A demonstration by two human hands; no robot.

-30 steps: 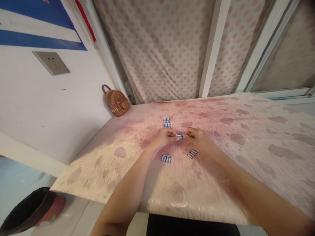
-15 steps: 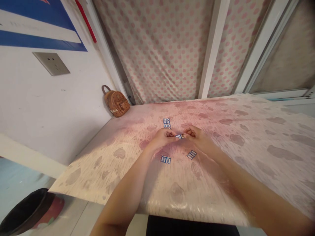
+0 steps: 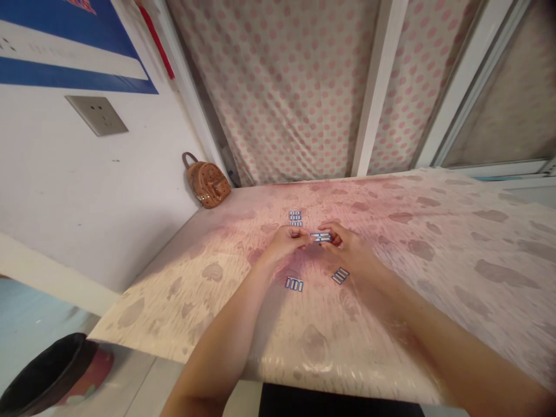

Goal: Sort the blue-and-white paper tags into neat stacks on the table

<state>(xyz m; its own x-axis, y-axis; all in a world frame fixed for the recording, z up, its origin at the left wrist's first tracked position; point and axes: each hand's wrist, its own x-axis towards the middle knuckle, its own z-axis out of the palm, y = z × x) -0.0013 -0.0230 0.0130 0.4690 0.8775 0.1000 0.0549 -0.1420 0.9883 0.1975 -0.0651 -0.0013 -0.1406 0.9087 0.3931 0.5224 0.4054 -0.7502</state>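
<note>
Both hands meet over the middle of the table around a small flat blue-and-white piece (image 3: 320, 237) with pale rectangles on it. My left hand (image 3: 287, 240) pinches its left end between thumb and fingers. At the other end, the curled fingers and thumb of my right hand (image 3: 344, 240) grip it. Similar blue-and-white pieces (image 3: 295, 216) lie grouped just beyond my left hand. Nearer to me, one piece (image 3: 294, 284) rests by my left forearm and another piece (image 3: 340, 275) lies slanted beside my right wrist. Their exact kind is too small to tell.
A patterned plastic cloth covers the table (image 3: 313, 341). At the back left corner a small brown backpack (image 3: 209, 184) leans by the wall. Dotted curtains (image 3: 286, 92) hang behind the table. A dark-mouthed bin (image 3: 52, 370) stands on the floor at the left.
The held piece has been turned so more of its face shows, and my right fingers have closed further around its right end. The pieces on the table lie as before.
</note>
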